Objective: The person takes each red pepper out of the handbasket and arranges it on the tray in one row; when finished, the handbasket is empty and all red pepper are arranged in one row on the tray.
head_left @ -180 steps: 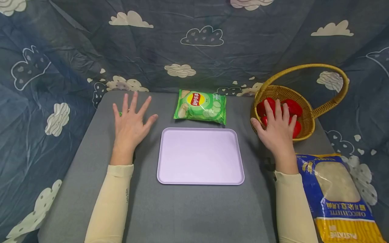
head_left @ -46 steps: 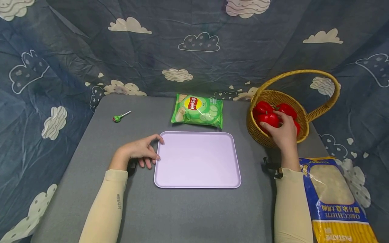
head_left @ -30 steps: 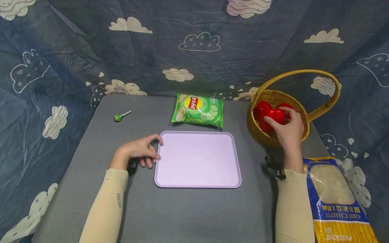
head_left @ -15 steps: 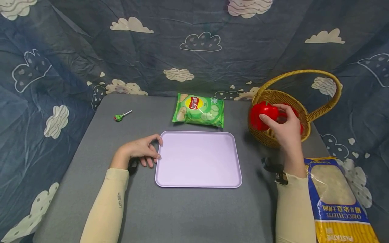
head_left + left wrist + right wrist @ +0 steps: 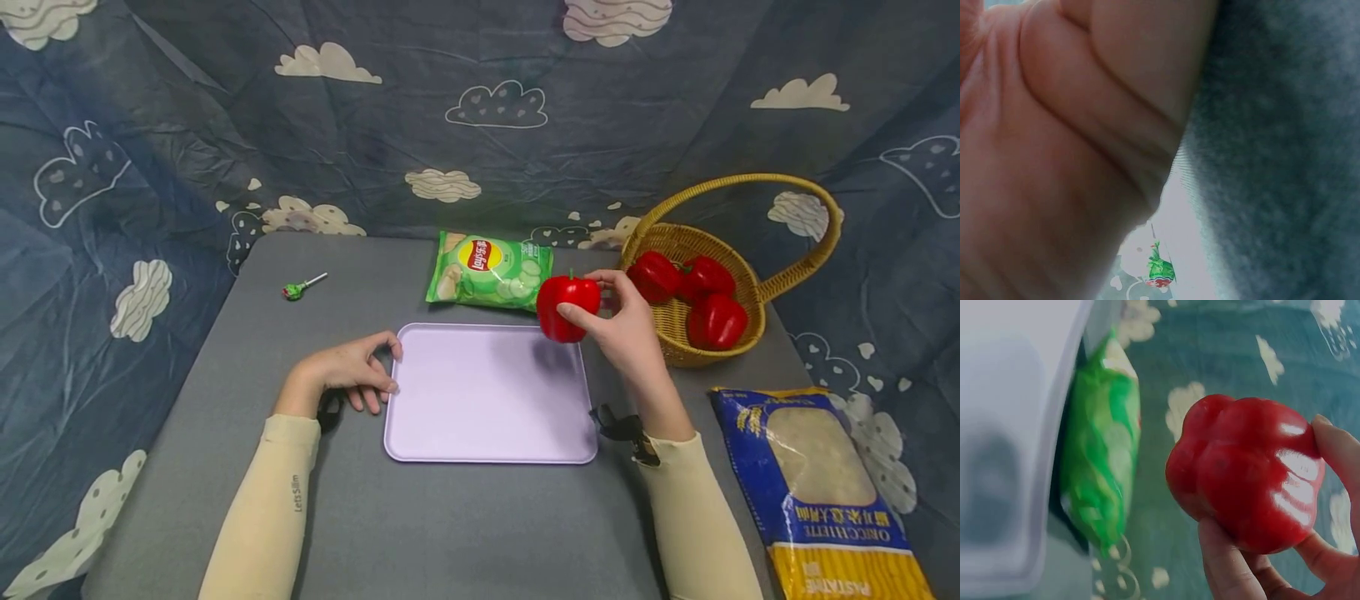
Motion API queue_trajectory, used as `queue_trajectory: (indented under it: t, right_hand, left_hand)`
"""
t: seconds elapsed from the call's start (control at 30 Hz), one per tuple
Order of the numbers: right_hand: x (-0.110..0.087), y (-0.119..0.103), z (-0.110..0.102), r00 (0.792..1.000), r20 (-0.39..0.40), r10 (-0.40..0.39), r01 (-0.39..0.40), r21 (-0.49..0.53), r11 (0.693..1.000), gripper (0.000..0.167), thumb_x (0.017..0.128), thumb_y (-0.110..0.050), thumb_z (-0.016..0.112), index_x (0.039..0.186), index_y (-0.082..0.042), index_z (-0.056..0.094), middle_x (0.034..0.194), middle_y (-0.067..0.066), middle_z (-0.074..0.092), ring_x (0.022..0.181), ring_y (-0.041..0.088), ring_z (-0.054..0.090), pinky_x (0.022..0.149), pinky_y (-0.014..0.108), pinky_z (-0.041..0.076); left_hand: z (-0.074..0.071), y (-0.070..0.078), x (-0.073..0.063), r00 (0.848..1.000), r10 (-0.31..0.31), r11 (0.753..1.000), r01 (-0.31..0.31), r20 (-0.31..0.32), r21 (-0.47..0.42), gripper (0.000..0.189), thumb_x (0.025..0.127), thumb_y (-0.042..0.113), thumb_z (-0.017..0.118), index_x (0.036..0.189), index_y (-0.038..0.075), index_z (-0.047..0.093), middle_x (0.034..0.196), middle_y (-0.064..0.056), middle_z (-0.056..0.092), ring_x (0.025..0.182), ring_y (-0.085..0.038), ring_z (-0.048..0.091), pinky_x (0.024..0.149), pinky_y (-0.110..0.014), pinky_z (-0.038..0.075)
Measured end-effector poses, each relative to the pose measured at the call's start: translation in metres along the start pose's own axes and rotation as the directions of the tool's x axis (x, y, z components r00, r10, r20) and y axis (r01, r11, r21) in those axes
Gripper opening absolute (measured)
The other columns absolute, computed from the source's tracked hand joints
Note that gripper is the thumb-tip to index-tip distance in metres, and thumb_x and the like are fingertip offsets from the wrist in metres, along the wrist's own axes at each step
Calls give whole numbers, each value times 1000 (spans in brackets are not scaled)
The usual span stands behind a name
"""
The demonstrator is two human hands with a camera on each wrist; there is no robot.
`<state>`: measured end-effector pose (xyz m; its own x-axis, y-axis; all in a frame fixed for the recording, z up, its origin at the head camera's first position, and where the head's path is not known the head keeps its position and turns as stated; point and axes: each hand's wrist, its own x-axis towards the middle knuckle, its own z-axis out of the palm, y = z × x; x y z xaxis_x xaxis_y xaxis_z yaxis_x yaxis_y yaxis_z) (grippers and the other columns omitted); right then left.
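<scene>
My right hand [image 5: 622,325] grips a red bell pepper [image 5: 567,307] between thumb and fingers, above the back right corner of the lilac tray [image 5: 491,408]. In the right wrist view the red bell pepper [image 5: 1247,475] shows its lobed bottom, with fingertips on its sides. At the tray's left rim, my left hand [image 5: 348,371] holds the edge with thumb and bent index finger; its other fingers hang below the thumb. The palm [image 5: 1054,156] fills much of the left wrist view, its fingertips out of sight. Three more red bell peppers [image 5: 717,322] lie in the wicker basket [image 5: 686,357].
Behind the tray lies a green bag of potato chips [image 5: 487,271]. A lollipop [image 5: 294,291] with a green wrapper is at the back left of the grey table [image 5: 450,533]. At the right front lies a blue and yellow pasta bag [image 5: 817,475]. The basket's tall handle [image 5: 795,182] arches upward.
My right hand has lifted one bell pepper out of the basket and carried it left over the tray. My left hand moved from above the table to the tray's left rim, then stayed there.
</scene>
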<state>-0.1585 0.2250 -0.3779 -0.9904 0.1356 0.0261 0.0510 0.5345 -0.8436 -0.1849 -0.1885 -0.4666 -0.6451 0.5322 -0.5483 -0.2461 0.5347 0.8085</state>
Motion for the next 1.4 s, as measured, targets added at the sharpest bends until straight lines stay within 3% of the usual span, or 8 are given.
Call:
queue_trajectory:
  t: [0.23, 0.5, 0.77, 1.13, 1.4]
  right_hand:
    - [1, -11, 49, 993, 115, -30, 31, -15, 999, 62, 87, -43, 86, 137, -19, 56, 138, 10, 60, 119, 34, 60, 86, 47, 59]
    - [-2, -28, 101, 973, 231, -19, 9, 43, 999, 60, 86, -40, 86, 134, -19, 57, 136, 8, 63, 117, 32, 63, 91, 49, 62]
    - [-5, -38, 143, 960, 281, -13, 3, 37, 999, 57, 86, -42, 86, 129, -17, 58, 132, 9, 65, 108, 29, 65, 88, 46, 62]
    - [-5, -36, 174, 956, 292, 13, -9, -13, 1000, 55, 87, -42, 86, 125, -15, 58, 133, 12, 65, 119, 31, 63, 95, 47, 62]
    - [-4, -37, 182, 962, 274, 7, 13, -69, 998, 58, 86, -44, 87, 125, -13, 58, 127, 16, 65, 115, 32, 64, 94, 46, 61]
  left_hand:
    - [-1, -2, -2, 1000, 8, 1000, -8, 0, -1, 55, 95, 14, 80, 133, 14, 40, 81, -7, 77, 65, -19, 77, 52, -30, 58]
    - [0, -3, -1, 1000, 20, 1000, -20, 10, -13, 56, 94, 12, 79, 133, 14, 39, 80, -8, 77, 67, -21, 78, 53, -31, 59]
    - [-4, -9, -3, 998, 53, 998, -53, 17, -22, 55, 94, 13, 79, 132, 12, 39, 89, -11, 81, 73, -24, 80, 59, -31, 62]
    - [5, -15, -9, 998, 56, 998, -56, 17, 6, 51, 96, 16, 77, 133, 11, 43, 88, -9, 79, 73, -24, 80, 59, -31, 61]
    - [10, -17, -14, 997, 65, 998, -64, 29, -14, 50, 96, 15, 77, 132, 11, 42, 90, -10, 81, 71, -22, 79, 55, -29, 59]
